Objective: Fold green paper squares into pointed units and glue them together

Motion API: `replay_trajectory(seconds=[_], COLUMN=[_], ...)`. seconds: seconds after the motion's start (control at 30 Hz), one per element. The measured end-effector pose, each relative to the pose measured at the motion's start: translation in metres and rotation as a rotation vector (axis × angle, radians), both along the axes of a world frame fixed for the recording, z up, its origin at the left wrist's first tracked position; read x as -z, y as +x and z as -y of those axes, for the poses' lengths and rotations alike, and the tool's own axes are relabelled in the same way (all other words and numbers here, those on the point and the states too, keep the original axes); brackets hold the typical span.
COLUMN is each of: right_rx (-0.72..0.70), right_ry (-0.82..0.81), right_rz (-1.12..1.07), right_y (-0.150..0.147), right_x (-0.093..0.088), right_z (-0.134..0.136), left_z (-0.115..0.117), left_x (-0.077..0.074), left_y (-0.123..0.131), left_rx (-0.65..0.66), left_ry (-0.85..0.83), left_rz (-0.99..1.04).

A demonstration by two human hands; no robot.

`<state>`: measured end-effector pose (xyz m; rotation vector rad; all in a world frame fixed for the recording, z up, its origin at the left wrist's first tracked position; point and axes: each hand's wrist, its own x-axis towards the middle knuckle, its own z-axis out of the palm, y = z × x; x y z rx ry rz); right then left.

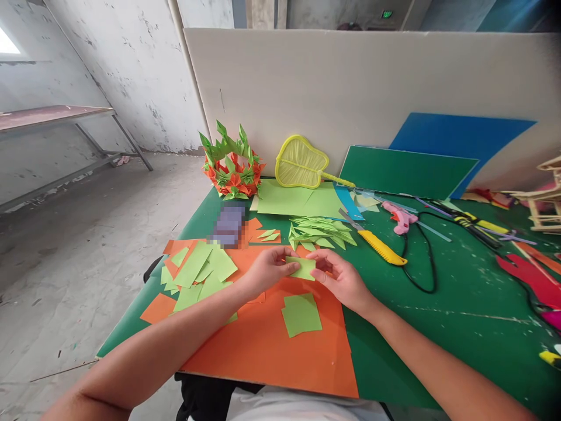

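Note:
Between both hands is a small piece of light green paper (302, 268), raised above a large orange sheet (280, 356). My left hand (274, 269) pinches its left end, thumb on top. At the right end, my right hand (335, 275) has its thumb and fingers closed on the paper's edge. Nearer to me, a few green paper squares (302, 316) lie on the orange sheet. Just beyond my hands sits a pile of folded green paper pieces (322, 232). Loose green paper scraps (199, 269) are heaped left of my left forearm.
A green and orange folded-paper crown (232, 169) stands at the table's back left. A yellow utility knife (381, 247) and a pink glue gun (398, 218) with a black cord lie right of the folded pieces. A yellow fan (302, 162) leans against the white board (350, 82).

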<state>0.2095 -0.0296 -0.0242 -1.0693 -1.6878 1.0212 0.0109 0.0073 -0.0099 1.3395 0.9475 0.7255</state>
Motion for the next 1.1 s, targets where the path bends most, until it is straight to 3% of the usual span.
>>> replay_trajectory(seconds=[0.13,0.37,0.47,0.73,1.1], right_rx=[-0.054,0.089,0.105,0.122,0.147], right_ry=[0.077,0.212,0.168,0.018,-0.046], right_rz=[0.142,0.161,0.081,-0.045,-0.101], right_y=[0.0,0.001,0.001,-0.003,-0.004], right_x=[0.0,-0.002,-0.005,-0.004,-0.002], right_z=[0.004,0.001,0.001,0.002,0.0], left_z=[0.0,0.002,0.005,0.008,0.01], left_x=[0.0,0.001,0.0,0.003,0.005], left_y=[-0.002,0.0,0.002,0.002,0.001], left_rx=[-0.067,-0.022,0.034,0.069,0.05], left_ry=[0.005,-0.07,-0.079,0.224,0.195], left_rz=[0.062,0.062,0.086,-0.103,-0.158])
